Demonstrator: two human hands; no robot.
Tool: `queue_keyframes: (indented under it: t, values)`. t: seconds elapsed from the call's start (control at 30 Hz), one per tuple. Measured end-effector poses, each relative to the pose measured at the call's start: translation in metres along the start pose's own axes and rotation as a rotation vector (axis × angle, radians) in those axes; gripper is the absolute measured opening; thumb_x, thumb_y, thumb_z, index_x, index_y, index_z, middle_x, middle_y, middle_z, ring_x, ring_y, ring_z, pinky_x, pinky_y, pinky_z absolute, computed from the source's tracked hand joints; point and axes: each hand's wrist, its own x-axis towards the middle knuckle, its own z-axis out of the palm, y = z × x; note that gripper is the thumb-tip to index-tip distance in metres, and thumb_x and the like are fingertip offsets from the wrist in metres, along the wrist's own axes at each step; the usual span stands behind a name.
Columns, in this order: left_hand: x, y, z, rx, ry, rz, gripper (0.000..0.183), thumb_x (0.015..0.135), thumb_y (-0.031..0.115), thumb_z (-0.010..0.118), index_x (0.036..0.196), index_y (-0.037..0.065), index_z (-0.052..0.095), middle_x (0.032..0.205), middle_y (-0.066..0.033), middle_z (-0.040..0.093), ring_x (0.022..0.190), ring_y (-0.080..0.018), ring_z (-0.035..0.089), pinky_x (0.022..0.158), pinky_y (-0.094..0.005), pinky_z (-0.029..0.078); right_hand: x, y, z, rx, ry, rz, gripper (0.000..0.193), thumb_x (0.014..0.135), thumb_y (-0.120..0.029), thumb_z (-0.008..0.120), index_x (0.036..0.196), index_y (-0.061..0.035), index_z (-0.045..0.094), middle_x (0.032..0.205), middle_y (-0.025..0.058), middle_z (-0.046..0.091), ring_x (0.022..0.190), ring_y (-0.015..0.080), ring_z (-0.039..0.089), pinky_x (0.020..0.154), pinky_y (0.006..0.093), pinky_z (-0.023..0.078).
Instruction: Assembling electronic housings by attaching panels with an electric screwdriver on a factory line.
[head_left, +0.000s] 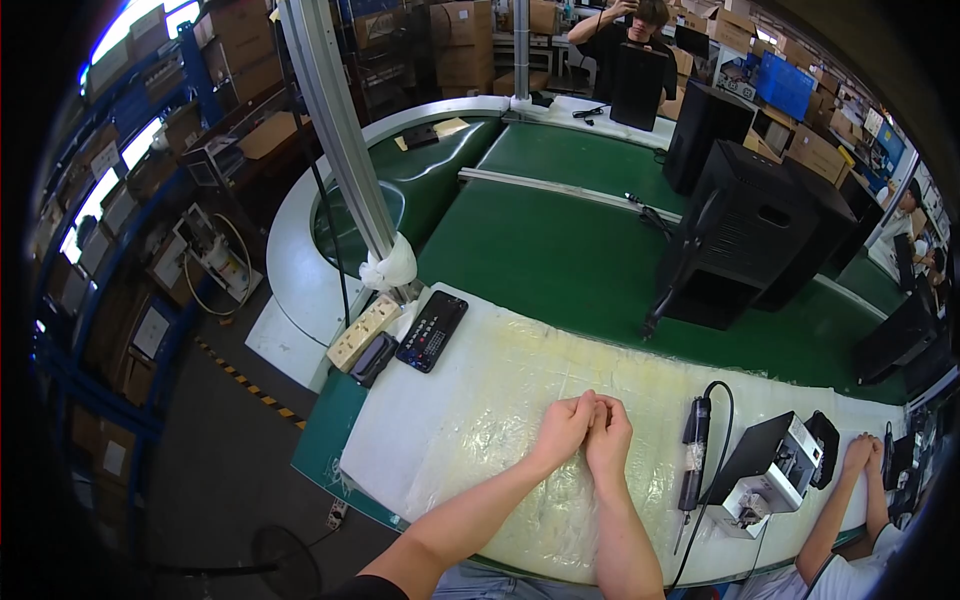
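One black electric screwdriver [694,455] lies on the pale, film-covered mat [440,440], long axis running away from you, tip toward you. Left of it, your left hand [565,430] and right hand [608,440] are together, fingers curled, the right nearer; whether they enclose anything, you cannot tell. Just right of it sits a boxy silver-and-black device [760,465]; beyond it, black cabinets [760,260] stand on the green work surface [540,250], stacked cartons [465,50] farther off.

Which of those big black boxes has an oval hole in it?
The front box, nearest the camera wearer's right hand; the others show no such hole.
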Motion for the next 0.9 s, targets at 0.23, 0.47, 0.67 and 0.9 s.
queue_keyframes:
  t: [0.23, 0.47, 0.67, 0.9]
  values:
    - [-0.0005, 0.0025, 0.0004, -0.009, -0.002, -0.012, 0.047, 0.100, 0.031, 0.047, 0.066, -0.001, 0.054, 0.056, -0.0040, 0.049, 0.055, -0.0110, 0.043, 0.052, -0.0309, 0.038, -0.0004, -0.0021, -0.0003, 0.020, -0.003, 0.010, 0.017, 0.098, -0.009, 0.050, 0.098, 0.0025, 0.062, 0.075, 0.0031, 0.060, 0.066, 0.0090, 0.051, 0.060, 0.0249, 0.043]
    - [-0.0004, 0.0011, 0.0000, -0.007, -0.002, -0.020, 0.047, 0.100, 0.031, 0.047, 0.066, -0.001, 0.054, 0.056, -0.0034, 0.049, 0.055, -0.0108, 0.042, 0.052, -0.0307, 0.038, -0.0009, -0.0037, -0.0006, 0.030, -0.006, 0.021, 0.017, 0.098, -0.009, 0.050, 0.099, 0.0022, 0.062, 0.075, 0.0026, 0.059, 0.066, 0.0087, 0.050, 0.061, 0.0245, 0.043]
    - [0.0002, -0.0007, -0.0005, -0.013, -0.007, -0.019, 0.047, 0.100, 0.031, 0.047, 0.066, -0.001, 0.054, 0.057, -0.0037, 0.049, 0.055, -0.0107, 0.043, 0.053, -0.0306, 0.039, -0.0013, -0.0058, -0.0005, 0.016, -0.007, 0.018, 0.017, 0.098, -0.009, 0.049, 0.099, 0.0023, 0.062, 0.076, 0.0034, 0.060, 0.067, 0.0094, 0.051, 0.062, 0.0250, 0.044]
    - [0.0005, -0.0017, -0.0004, -0.010, -0.011, -0.022, 0.048, 0.100, 0.032, 0.047, 0.066, -0.001, 0.054, 0.057, -0.0039, 0.049, 0.055, -0.0109, 0.043, 0.053, -0.0310, 0.039, -0.0010, -0.0054, -0.0014, 0.007, -0.010, 0.015, 0.018, 0.098, -0.010, 0.049, 0.099, 0.0028, 0.062, 0.076, 0.0042, 0.060, 0.067, 0.0098, 0.052, 0.062, 0.0255, 0.044]
